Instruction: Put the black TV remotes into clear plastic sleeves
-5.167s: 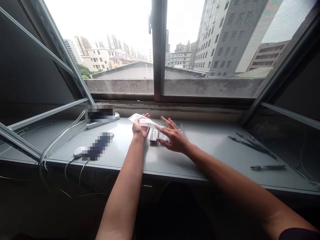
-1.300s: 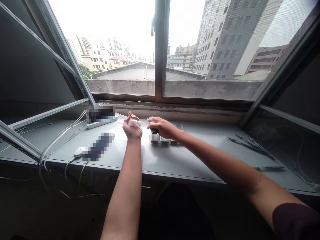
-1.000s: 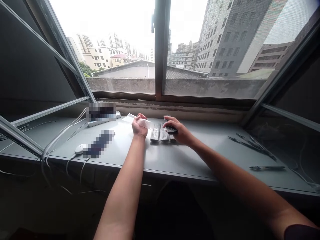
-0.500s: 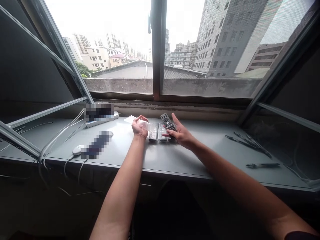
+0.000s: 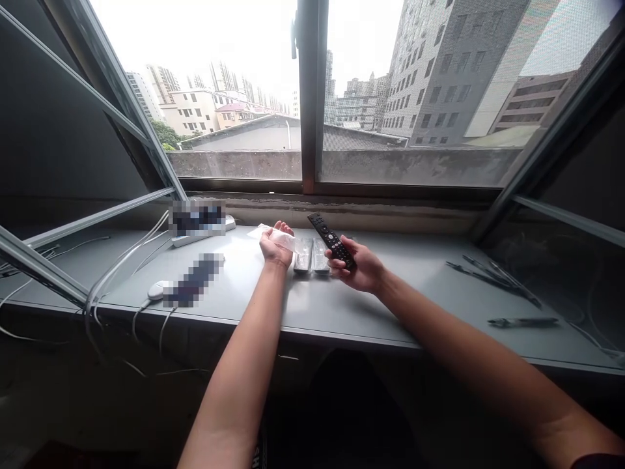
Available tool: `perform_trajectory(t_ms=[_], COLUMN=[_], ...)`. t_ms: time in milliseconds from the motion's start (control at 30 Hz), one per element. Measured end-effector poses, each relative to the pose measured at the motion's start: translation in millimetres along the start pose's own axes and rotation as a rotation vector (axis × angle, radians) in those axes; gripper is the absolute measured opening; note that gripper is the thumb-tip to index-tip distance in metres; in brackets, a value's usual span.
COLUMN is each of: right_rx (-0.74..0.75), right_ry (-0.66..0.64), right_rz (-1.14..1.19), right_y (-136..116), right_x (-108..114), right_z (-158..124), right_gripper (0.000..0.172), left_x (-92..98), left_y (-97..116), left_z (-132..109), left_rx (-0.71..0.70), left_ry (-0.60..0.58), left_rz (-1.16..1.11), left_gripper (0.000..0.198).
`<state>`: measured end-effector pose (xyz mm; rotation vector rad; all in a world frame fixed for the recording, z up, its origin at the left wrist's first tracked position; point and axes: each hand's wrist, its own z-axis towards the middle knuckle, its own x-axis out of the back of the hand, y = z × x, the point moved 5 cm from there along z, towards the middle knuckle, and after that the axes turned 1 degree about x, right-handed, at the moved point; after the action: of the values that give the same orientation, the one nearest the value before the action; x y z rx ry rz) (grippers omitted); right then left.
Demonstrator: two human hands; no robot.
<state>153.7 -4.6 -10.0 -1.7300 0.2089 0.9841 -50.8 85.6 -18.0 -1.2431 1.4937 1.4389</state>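
My right hand (image 5: 359, 266) is closed round the lower part of a black remote control (image 5: 332, 241), its button side tilted up towards me. In my left hand (image 5: 277, 246), palm up with fingers curled, lies a thin white translucent sheet (image 5: 287, 241); whether it is plastic or tissue I cannot tell. Between the hands, two dark oblong things in clear plastic wrap lie side by side on the grey desk (image 5: 322, 312): a left wrapped one (image 5: 303, 257) and a right wrapped one (image 5: 319, 257). The right one is close to my right fingers.
To the left are a blurred-out phone-like thing (image 5: 195, 281), a round white charger (image 5: 156, 291), a white power strip (image 5: 202, 233) and trailing cables (image 5: 110, 264). Pens (image 5: 522, 322) and dark thin tools (image 5: 493, 280) lie on the right. Metal frame bars (image 5: 100, 218) stand left; a window rises behind.
My right hand has turned the remote control and wrapped its fingers round it; the raised finger is now folded in. The left hand and its sheet stay nearly the same. The view shifts slightly.
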Motion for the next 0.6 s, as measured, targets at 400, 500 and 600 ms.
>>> perform_trajectory(t_ms=[400,500,600], right_rx=[0.026,0.002,-0.026], right_ry=[0.270,0.203,0.098], right_rz=[0.177,0.174,0.184], right_y=[-4.0,-2.3,-0.3], right_x=[5.0,4.2,3.3], right_z=[-3.7,-1.1,0.9], right_gripper=[0.017,0.016,0.029], left_x=[0.7,-0.4,0.2], left_y=[3.4,3.2,3.7], left_z=[3.4,2.7,3.4], left_rx=[-0.027,-0.025,-0.035], left_ry=[-0.004,-0.006,-0.002], left_rz=[-0.005,0.002,0.005], left_gripper=[0.027,0.027,0.026])
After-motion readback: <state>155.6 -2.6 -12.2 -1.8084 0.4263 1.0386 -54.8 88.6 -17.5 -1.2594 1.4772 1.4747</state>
